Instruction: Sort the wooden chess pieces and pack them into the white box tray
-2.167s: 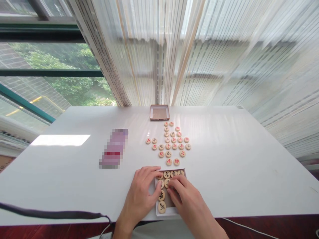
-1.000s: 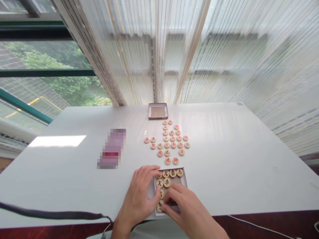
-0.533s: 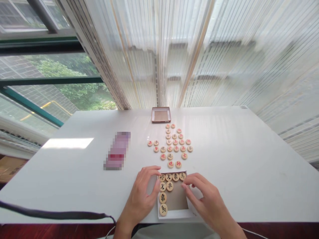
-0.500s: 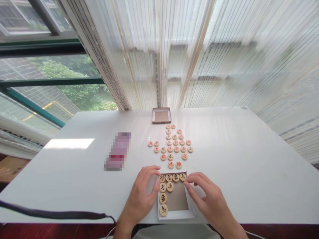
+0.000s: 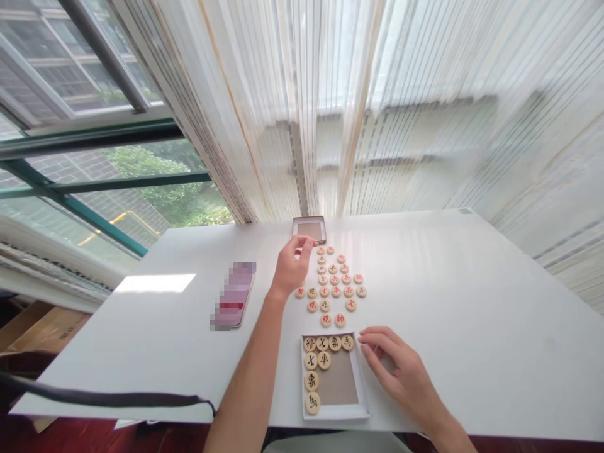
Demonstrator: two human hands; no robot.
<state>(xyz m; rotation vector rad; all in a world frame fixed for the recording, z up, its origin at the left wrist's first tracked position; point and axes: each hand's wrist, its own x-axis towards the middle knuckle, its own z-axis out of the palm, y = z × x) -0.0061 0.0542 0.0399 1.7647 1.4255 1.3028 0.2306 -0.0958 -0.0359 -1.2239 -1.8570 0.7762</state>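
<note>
My left hand [image 5: 293, 267] reaches over the far left of the loose xiangqi pieces [image 5: 336, 291], just in front of a shallow box lid [image 5: 309, 220]. Its fingers are bent but apart, and no held piece shows. Pieces under this hand are hidden. Close to me lies a white open box [image 5: 337, 412], its top row and left column filled with black-marked pieces [image 5: 322, 343], plus a chariot piece [image 5: 324, 360] inside the corner. Beside the box's upper right corner rests my right hand [image 5: 394, 362], fingers loosely curved and parted, holding nothing visible.
A phone [image 5: 233, 296], blurred out, lies on the white table [image 5: 448, 302] to the left. A black strap [image 5: 108, 396] crosses the near left edge. Curtains [image 5: 321, 126] and a window stand behind the table; a cardboard box [image 5: 51, 333] sits below at left.
My left hand has left the box's left side and moved forward over the far pieces. My right hand has drawn slightly away from the horse piece. The view has tilted up a little.
</note>
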